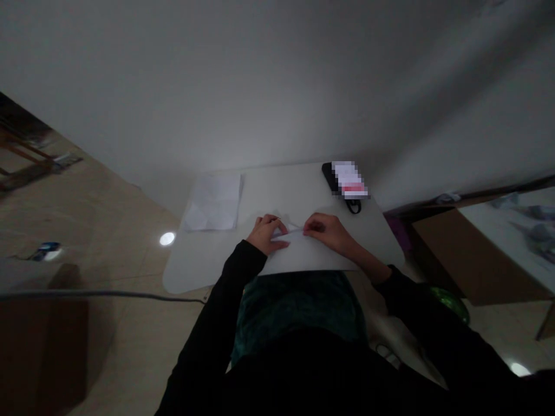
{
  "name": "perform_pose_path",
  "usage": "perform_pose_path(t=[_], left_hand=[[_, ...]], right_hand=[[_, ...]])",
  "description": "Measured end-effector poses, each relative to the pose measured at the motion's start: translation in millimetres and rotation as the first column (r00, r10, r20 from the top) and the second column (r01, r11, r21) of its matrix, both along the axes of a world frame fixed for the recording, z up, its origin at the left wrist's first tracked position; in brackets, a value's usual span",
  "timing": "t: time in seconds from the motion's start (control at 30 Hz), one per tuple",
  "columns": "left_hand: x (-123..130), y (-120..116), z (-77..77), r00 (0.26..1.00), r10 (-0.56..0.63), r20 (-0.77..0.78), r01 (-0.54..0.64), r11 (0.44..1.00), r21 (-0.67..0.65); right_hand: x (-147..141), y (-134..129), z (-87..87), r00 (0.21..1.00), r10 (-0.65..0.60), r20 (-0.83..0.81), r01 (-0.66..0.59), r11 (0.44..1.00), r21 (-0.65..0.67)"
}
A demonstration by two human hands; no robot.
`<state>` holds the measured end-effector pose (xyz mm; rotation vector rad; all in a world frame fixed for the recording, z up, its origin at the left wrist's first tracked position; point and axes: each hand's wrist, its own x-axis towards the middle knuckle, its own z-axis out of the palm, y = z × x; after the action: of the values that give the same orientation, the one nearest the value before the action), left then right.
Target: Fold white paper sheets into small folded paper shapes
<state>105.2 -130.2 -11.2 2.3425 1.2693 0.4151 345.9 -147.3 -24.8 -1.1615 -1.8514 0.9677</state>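
A small folded piece of white paper (293, 236) lies low over the near middle of the white table, between my two hands. My left hand (267, 234) grips its left end, thumb on the near side and fingers curled over the far side. At the paper's right tip, my right hand (321, 229) pinches it between thumb and forefinger, the other fingers curled in. Part of the paper is hidden under the left fingers, so its full shape cannot be made out.
On the white table (203, 260) a stack of white paper sheets (213, 202) lies at the far left. A black device with a cord loop (330, 177), partly blurred out, rests at the far right. Behind stands a wall (260, 92). A grey cable (108, 294) runs at left.
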Motion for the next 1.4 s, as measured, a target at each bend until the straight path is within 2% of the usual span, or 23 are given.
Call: perform_pose_path(t=[0.07, 0.17, 0.23, 0.3, 0.37, 0.43, 0.5, 0.6, 0.67, 0.8, 0.93, 1.03, 1.1, 1.23, 1.33, 1.4], left_hand=[[-1.3, 18.6, 4.1, 0.992, -0.093, 0.085, 0.100, 0.992, -0.074], [-6.8, 43.7, 11.0, 0.983, -0.104, 0.149, 0.136, 0.964, -0.229], [-11.8, 55.5, 17.5, 0.961, -0.106, 0.256, 0.198, 0.910, -0.364], [-15.8, 63.8, 24.3, 0.919, -0.046, 0.393, 0.254, 0.831, -0.496], [-16.8, 70.9, 29.2, 0.882, -0.003, 0.472, 0.295, 0.784, -0.546], [-14.1, 79.0, 30.7, 0.856, 0.009, 0.517, 0.289, 0.821, -0.493], [-8.6, 88.5, 29.1, 0.821, 0.067, 0.568, 0.211, 0.887, -0.410], [0.1, 101.0, 26.3, 0.787, 0.164, 0.595, 0.138, 0.893, -0.428], [3.9, 104.9, 26.0, 0.787, 0.135, 0.602, 0.167, 0.893, -0.419], [7.8, 101.2, 24.1, 0.789, 0.093, 0.607, 0.201, 0.895, -0.399], [11.7, 95.6, 16.6, 0.773, 0.158, 0.614, 0.169, 0.882, -0.440], [15.0, 93.8, 13.8, 0.759, 0.161, 0.630, 0.110, 0.923, -0.368], [16.9, 91.9, 15.0, 0.742, 0.140, 0.656, 0.080, 0.952, -0.294], [18.2, 85.6, 20.5, 0.745, 0.093, 0.661, 0.072, 0.973, -0.218], [17.8, 82.0, 22.8, 0.785, 0.037, 0.619, 0.113, 0.973, -0.201], [18.1, 81.1, 22.6, 0.800, 0.007, 0.600, 0.143, 0.969, -0.202]], right_hand=[[-2.8, 10.2, -0.8, 0.998, 0.012, -0.061, -0.014, 1.000, -0.022], [-7.0, 23.6, -0.9, 0.993, -0.003, -0.121, 0.003, 1.000, -0.002], [-8.5, 31.4, 1.9, 0.981, -0.043, -0.188, 0.046, 0.999, 0.014], [-8.3, 39.1, 8.2, 0.955, -0.083, -0.286, 0.085, 0.996, -0.005], [-6.4, 46.9, 18.2, 0.912, -0.114, -0.393, 0.107, 0.994, -0.039], [-3.5, 54.3, 30.5, 0.883, -0.106, -0.457, 0.107, 0.994, -0.023], [-0.6, 60.7, 42.5, 0.881, -0.098, -0.463, 0.115, 0.993, 0.009], [1.6, 67.5, 53.4, 0.906, -0.070, -0.418, 0.107, 0.992, 0.067], [0.8, 70.3, 53.6, 0.914, -0.044, -0.404, 0.093, 0.991, 0.100], [-3.7, 72.0, 42.1, 0.895, -0.008, -0.447, 0.061, 0.993, 0.104], [-5.9, 68.2, 35.2, 0.899, -0.008, -0.438, 0.051, 0.995, 0.086], [-4.3, 67.1, 36.8, 0.904, -0.028, -0.427, 0.061, 0.996, 0.066], [-2.2, 69.3, 37.3, 0.875, -0.066, -0.479, 0.084, 0.996, 0.015], [3.9, 76.7, 32.5, 0.810, -0.172, -0.561, 0.074, 0.978, -0.194], [8.8, 79.5, 27.3, 0.835, -0.198, -0.513, 0.009, 0.937, -0.348], [11.0, 79.7, 25.1, 0.871, -0.161, -0.463, -0.063, 0.900, -0.432]])
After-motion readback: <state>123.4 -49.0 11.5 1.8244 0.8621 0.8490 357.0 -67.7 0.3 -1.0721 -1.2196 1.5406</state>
